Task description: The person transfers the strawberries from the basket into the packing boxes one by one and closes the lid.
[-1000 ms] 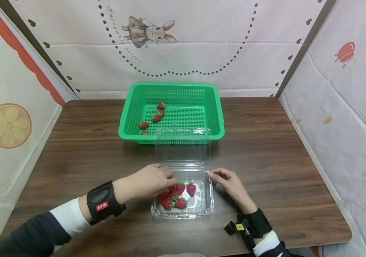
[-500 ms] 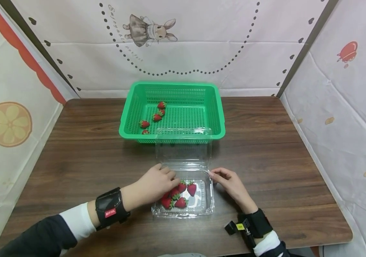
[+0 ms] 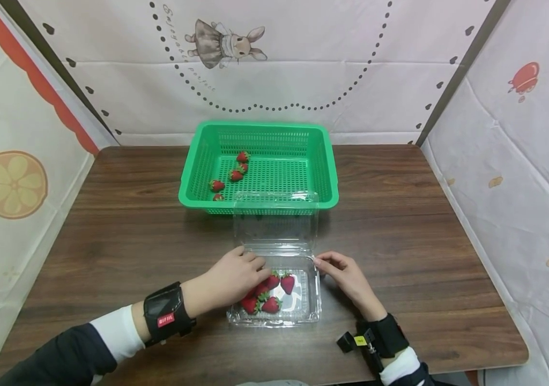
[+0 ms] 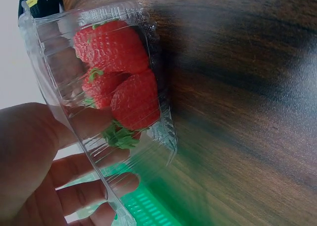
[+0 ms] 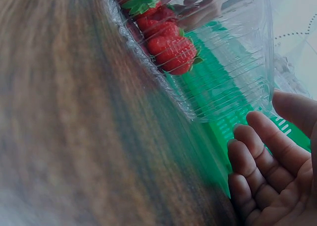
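A clear plastic clamshell container (image 3: 303, 316) stands on the table with its lid raised at the back and several red strawberries (image 3: 272, 304) inside. My left hand (image 3: 236, 276) reaches over its left wall. In the left wrist view, the thumb and forefinger lie on either side of a strawberry's leafy end (image 4: 119, 137), pinching it low in the container; other fingers spread beside it. My right hand (image 3: 347, 276) pinches the container's back right corner between thumb and forefinger. Its other fingers are loosely bent outside the wall, as the right wrist view shows.
Behind the container sits a green perforated basket (image 3: 284, 167) with several strawberries (image 3: 216, 186) towards its left side. The raised clear lid (image 3: 274, 228) overlaps its front rim. White printed cloth (image 3: 303, 80) borders the brown wooden table (image 3: 400, 225).
My left hand has shifted slightly right and forward over the container's left side, covering more strawberries, then stayed nearly still. The right hand has kept its grip on the corner.
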A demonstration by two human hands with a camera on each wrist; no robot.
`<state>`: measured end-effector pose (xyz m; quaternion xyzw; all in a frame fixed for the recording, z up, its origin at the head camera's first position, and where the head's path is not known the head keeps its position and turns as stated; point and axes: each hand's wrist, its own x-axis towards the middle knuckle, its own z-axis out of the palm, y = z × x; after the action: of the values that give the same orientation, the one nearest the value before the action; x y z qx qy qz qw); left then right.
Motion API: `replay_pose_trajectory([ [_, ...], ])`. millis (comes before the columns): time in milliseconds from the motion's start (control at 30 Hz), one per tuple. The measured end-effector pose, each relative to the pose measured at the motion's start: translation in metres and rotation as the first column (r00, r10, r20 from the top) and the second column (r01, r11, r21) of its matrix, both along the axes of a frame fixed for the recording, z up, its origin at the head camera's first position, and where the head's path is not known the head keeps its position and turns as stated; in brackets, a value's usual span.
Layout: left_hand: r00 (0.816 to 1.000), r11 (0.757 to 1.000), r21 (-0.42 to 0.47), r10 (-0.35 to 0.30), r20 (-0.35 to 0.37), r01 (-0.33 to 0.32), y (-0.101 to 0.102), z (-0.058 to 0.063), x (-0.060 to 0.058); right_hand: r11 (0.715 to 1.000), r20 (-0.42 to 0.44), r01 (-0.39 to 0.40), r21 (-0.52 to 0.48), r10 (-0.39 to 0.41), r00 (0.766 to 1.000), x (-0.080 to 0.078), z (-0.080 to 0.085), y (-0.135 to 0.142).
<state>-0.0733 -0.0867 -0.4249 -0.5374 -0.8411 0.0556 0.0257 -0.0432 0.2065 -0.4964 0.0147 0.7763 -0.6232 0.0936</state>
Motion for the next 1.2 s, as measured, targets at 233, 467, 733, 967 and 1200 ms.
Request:
replay_pose_trajectory([
  [233,1.0,1.0,0.014,-0.006,-0.005,0.006,0.0,-0.001,-0.001,1.0,0.008,0.003,0.009,-0.003,1.0,0.0,0.002,0.0],
  [467,1.0,1.0,0.01,-0.015,-0.015,0.015,-0.001,0.005,-0.001,1.0,-0.004,-0.003,0.012,0.003,1.0,0.0,0.0,0.001],
  [733,0.999,0.999,0.035,-0.029,-0.014,0.029,-0.002,0.01,-0.002,1.0,-0.005,0.007,0.011,-0.007,1.0,0.001,-0.001,0.002],
  [967,0.999,0.998,0.049,-0.027,-0.03,0.028,-0.003,0.017,-0.004,1.0,0.0,0.009,0.008,-0.009,1.0,0.002,0.001,0.0],
  [1200,0.998,0.994,0.097,-0.035,-0.045,0.039,-0.006,0.034,-0.009,1.0,-0.007,0.006,0.003,-0.006,1.0,0.001,0.001,0.001],
])
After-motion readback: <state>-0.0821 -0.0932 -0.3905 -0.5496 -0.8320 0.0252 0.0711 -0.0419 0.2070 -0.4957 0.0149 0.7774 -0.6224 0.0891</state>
